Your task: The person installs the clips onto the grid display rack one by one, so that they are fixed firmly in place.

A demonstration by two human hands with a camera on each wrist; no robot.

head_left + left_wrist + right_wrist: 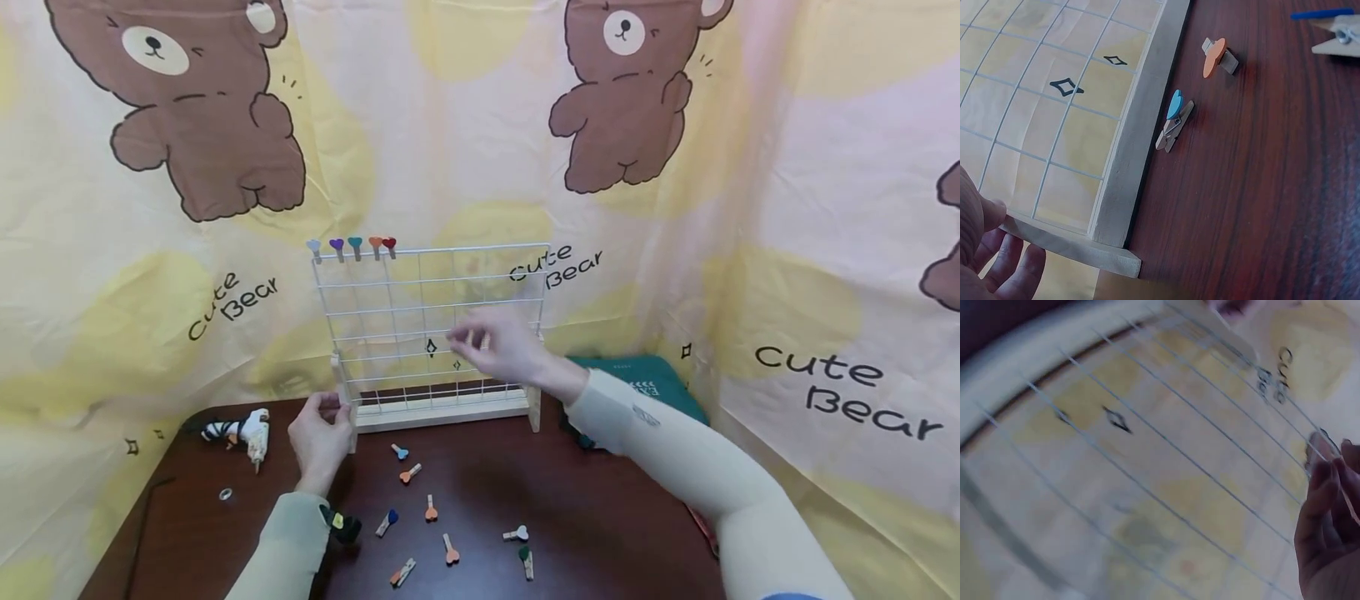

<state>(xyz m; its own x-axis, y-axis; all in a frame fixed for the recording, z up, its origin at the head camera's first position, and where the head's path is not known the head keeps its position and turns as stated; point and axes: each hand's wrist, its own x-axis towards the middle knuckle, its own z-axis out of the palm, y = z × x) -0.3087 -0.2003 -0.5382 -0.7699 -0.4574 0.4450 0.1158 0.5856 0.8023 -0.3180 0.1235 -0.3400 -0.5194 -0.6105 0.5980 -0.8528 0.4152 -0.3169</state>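
Note:
A white wire grid (438,317) stands in a wooden base (442,414). My left hand (321,437) grips the wooden side piece (1072,244) at the grid's left end, thumb on one face and fingers on the other. Before the middle of the grid is my right hand (498,346), blurred, its fingers loosely bent with nothing visible between them. Along the grid's top left sit several heart clothespins, among them a purple one (337,244) and a red one (389,243). More lie on the table, including a light blue clothespin (1175,119) and an orange clothespin (1215,57).
A glue gun (243,433) lies at the table's left, with a small ring (225,494) nearer the front. Behind my right forearm is a green bag (652,375). A white clothespin (517,533) and a green one (526,562) lie toward the front right.

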